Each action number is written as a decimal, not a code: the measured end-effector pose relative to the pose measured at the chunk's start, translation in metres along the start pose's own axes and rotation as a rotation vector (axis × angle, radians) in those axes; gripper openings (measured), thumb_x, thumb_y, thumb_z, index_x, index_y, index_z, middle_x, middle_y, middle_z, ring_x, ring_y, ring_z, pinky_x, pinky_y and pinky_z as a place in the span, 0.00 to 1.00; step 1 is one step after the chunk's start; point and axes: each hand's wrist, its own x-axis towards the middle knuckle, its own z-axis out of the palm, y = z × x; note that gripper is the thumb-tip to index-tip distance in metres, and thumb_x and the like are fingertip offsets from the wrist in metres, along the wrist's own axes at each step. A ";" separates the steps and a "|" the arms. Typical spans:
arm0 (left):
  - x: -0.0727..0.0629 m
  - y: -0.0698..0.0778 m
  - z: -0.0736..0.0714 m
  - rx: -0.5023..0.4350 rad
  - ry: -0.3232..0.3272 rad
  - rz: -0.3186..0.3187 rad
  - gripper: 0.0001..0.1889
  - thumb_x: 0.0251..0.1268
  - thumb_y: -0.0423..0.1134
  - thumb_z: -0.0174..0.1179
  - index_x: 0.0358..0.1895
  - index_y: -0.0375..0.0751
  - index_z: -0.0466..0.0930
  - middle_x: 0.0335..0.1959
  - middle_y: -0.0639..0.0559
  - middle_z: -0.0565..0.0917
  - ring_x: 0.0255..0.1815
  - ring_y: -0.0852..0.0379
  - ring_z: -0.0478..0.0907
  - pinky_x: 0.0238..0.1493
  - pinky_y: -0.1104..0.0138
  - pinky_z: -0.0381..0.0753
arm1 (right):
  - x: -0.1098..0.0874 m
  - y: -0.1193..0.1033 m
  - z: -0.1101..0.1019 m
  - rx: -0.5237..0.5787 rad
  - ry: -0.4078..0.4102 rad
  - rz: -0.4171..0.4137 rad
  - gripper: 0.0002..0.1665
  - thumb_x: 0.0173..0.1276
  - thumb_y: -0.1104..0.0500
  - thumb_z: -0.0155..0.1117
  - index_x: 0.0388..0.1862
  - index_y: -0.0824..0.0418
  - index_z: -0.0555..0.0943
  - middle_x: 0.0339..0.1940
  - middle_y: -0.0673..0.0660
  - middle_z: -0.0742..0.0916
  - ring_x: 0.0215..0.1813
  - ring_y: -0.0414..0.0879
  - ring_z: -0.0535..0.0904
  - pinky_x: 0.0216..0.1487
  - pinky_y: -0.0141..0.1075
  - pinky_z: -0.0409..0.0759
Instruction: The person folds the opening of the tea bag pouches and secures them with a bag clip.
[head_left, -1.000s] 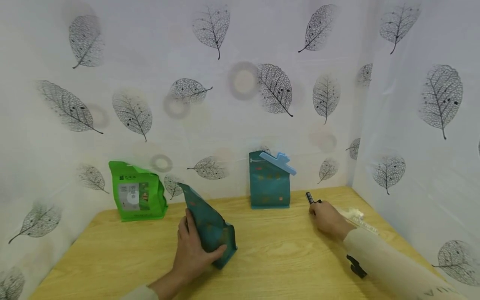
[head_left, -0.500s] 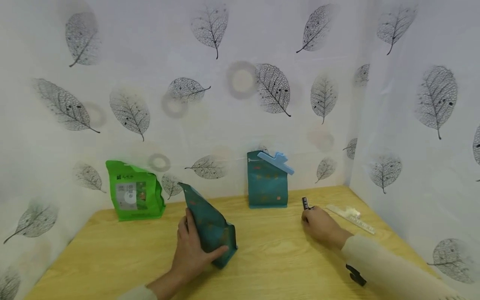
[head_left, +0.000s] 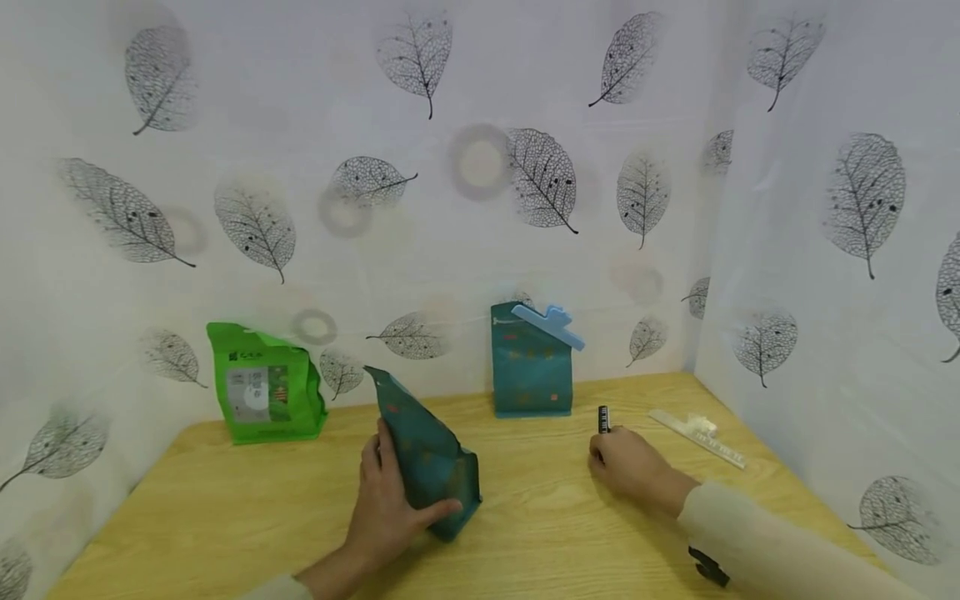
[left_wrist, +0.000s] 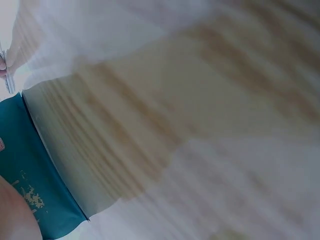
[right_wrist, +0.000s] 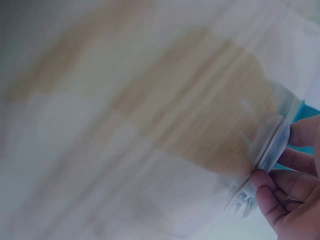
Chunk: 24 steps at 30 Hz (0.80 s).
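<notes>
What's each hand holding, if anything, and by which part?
The left hand grips the nearer teal pouch by its left side, toward the bottom; the right hand pinches a slim clip behind its protruding end.

Legible text: none | green bag [head_left: 303, 400]: dark characters above grey label [head_left: 246, 395], blurred | standing teal bag [head_left: 531, 383]: faint gold marks, blurred | held teal bag [head_left: 431, 458]: gold print, unreadable | held clip [head_left: 603, 419]: white marks, unreadable

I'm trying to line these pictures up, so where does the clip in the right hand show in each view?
Head: right of centre, below the middle; the clip sticks out past the right hand.
Left wrist: the clip is small, at the upper left edge.
Right wrist: the clip is at the lower right.
Shared landmark: the right hand, which holds it in all three.
</notes>
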 end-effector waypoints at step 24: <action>-0.008 0.006 -0.003 -0.001 0.088 0.089 0.65 0.49 0.59 0.75 0.80 0.34 0.40 0.64 0.32 0.69 0.59 0.40 0.75 0.53 0.47 0.80 | -0.006 -0.032 0.003 0.056 0.003 -0.217 0.05 0.64 0.61 0.70 0.29 0.54 0.83 0.28 0.48 0.84 0.32 0.35 0.76 0.31 0.32 0.78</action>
